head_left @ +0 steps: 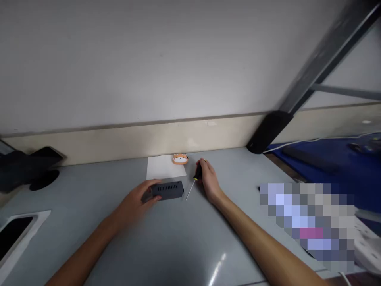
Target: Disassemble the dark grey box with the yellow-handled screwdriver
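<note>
A dark grey box [170, 190] with a row of slots along its top is gripped at its left end by my left hand [142, 198], fingers and thumb on opposite sides. My right hand [208, 179] is wrapped round the black and yellow handle of a screwdriver [197, 173]. The screwdriver's thin metal shaft points down and left, its tip just right of the box and apart from it. Behind the box lies a white sheet of paper [162, 167], with an orange and white animal-face item [180, 159] at its right edge.
On the grey table [166, 246], a phone [14, 234] lies on white paper at the left, near a black stand [44, 179]. A black cylinder [268, 133] leans at the back right. A pixelated area covers the right side, beside a white power strip [367, 246].
</note>
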Tool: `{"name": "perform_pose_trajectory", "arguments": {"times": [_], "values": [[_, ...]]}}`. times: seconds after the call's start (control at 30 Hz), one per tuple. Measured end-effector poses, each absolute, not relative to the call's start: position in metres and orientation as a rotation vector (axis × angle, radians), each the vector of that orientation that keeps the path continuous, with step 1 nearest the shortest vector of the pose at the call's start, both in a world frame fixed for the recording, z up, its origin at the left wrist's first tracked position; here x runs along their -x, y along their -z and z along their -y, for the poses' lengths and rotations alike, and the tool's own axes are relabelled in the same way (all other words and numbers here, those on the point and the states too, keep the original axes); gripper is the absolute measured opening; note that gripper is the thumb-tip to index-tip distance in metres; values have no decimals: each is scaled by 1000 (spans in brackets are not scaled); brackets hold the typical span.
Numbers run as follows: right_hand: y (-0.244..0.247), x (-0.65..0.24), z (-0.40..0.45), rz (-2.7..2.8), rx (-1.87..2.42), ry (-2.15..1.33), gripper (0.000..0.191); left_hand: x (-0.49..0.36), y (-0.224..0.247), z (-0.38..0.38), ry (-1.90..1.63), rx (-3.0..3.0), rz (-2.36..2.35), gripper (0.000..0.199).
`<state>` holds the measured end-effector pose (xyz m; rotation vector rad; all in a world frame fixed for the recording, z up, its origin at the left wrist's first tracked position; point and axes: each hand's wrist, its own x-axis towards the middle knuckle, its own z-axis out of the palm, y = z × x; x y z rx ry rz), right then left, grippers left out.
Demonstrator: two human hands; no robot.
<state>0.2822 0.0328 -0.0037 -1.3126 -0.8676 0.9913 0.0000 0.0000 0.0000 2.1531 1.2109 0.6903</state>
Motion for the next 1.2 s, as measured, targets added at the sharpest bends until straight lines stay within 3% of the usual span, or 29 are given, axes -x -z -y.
{"name": "perform_pose_trajectory", "arguments": {"times": [0.27,0.5,0.83,1.2], "values": [[-20,-281,-17,991,1238,-560,26,3,6,4,-770,-1981,-1254,36],[-21,-278,8,1205,1154,-302,18,-10,7,-5,-789,-1890,-1291,44],[-7,-266,20,1399,1021,-203,6,-17,17,-13,-857,-2170,-1276,26],[-4,-262,24,1596,1070,-171,7,-16,19,-3,-844,-2156,-1250,32]]}}
